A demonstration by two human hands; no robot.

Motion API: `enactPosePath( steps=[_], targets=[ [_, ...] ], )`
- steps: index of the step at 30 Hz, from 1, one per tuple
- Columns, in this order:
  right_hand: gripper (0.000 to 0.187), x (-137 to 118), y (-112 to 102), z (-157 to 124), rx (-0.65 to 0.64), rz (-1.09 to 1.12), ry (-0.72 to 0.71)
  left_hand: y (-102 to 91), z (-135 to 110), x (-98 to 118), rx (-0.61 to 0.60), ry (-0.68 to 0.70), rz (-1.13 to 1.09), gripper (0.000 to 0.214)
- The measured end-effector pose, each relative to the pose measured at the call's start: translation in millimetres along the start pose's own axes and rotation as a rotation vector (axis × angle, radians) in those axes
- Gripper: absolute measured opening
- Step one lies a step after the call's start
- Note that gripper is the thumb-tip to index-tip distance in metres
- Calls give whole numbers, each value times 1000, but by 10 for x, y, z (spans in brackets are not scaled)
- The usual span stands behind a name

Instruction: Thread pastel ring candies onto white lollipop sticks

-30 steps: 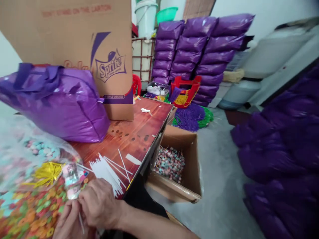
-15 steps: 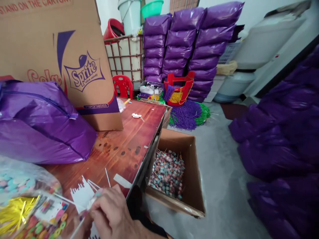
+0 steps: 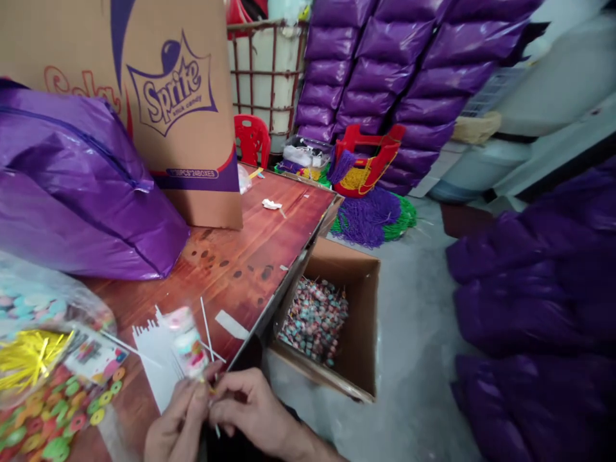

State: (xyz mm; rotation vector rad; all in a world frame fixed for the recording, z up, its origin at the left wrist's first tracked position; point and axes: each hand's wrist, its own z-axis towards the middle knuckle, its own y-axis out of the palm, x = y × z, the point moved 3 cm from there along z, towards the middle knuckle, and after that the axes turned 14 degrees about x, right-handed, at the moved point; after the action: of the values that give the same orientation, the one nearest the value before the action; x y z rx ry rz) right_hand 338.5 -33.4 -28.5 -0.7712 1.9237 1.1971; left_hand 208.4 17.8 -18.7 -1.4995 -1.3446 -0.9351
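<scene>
At the bottom of the view both my hands pinch the neck of a small clear packet of pastel candies on a stick (image 3: 188, 345). My left hand (image 3: 174, 423) is closed around its base from the left. My right hand (image 3: 253, 410) grips the same spot from the right with thumb and fingers pressed together. The packet stands upright above my fingers, over the near edge of the brown wooden table (image 3: 240, 256). A pile of white sticks (image 3: 158, 350) lies on the table just behind it.
A bag of colourful ring candies (image 3: 58, 410) and yellow twist ties (image 3: 29, 359) lie at left. A purple bag (image 3: 81, 192) and a Sprite carton (image 3: 163, 96) stand behind. On the floor at right sits an open cardboard box (image 3: 356, 346) of wrapped candies. Purple sacks (image 3: 529, 289) line the floor.
The candy packet has come up into view above my fingers, and both hands have shifted right to the table's near edge. The camera has tilted down and left.
</scene>
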Motion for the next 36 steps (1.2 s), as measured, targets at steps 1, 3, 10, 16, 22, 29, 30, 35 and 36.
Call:
enactPosePath(
  steps=[1, 3, 10, 16, 22, 29, 30, 35, 36],
  targets=[
    [28, 19, -107, -28, 59, 37, -29, 39, -20, 30, -56, 27, 54, 44],
    [24, 46, -394, -43, 235, 143, -99, 84, -70, 96, -127, 75, 139, 51],
    [32, 399, -1373, 40, 888, 342, -47, -294, -245, 113, 36, 390, 338, 55],
    [34, 674, -932, -16, 730, 121, -58, -996, -464, -99, 246, 537, 302, 44],
    [30, 104, -203, 22, 518, -886, -790, -1695, -579, -399, 540, 512, 226, 42],
    [67, 140, 673, 335, 505, -1825, -692, -1641, -552, -500, 451, 501, 96, 33],
    [72, 185, 787, 384, 501, -1842, -686, -1613, -542, -485, 442, 505, 88, 32],
    [72, 339, 1235, 574, 435, -1884, -693, -1601, -522, -477, 434, 501, 47, 27],
    [61, 343, 1289, 605, 388, -1911, -671, -1621, -522, -490, 436, 493, 40, 27]
  ],
)
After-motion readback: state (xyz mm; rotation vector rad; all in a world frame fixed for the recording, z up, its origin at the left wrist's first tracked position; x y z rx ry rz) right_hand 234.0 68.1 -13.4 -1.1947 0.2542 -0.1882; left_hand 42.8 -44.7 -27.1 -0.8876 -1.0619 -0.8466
